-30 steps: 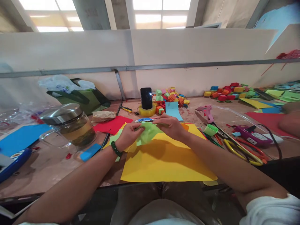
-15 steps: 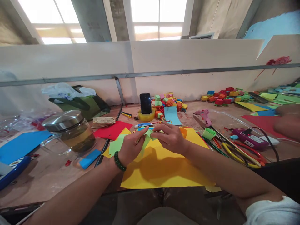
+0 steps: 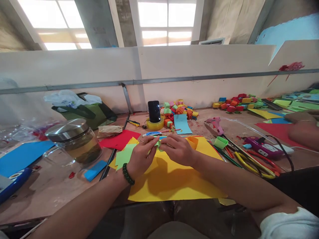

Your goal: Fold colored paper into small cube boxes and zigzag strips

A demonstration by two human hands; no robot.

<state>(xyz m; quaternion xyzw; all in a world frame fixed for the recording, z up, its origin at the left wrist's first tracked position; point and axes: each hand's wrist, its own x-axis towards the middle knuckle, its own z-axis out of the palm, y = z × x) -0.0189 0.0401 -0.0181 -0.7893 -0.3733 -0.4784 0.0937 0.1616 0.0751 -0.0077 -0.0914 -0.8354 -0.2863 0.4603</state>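
Between my two hands is a small piece of light green paper (image 3: 158,144), mostly covered by the fingers. My left hand (image 3: 144,152), with a ring and a dark green bead bracelet, pinches it from the left. My right hand (image 3: 177,150) closes on its right side. Both hands are just above a large yellow paper sheet (image 3: 171,181) at the table's front edge. Light green paper pieces (image 3: 123,155) lie left of my left hand. A folded orange paper piece (image 3: 193,142) sits behind my right hand. A glue tube (image 3: 152,133) lies beyond the fingertips.
A glass tea jar (image 3: 79,146) stands at left. A phone (image 3: 154,111) leans on a tape roll (image 3: 155,124), beside a pile of colored paper cubes (image 3: 180,109). A pink glue gun (image 3: 216,125) and a purple power strip (image 3: 261,147) lie right. Another person's hand (image 3: 302,127) is far right.
The green paper showed more, hanging below my fingers; now my hands are closed more tightly around it and little shows. The other person's hand shifted slightly left.
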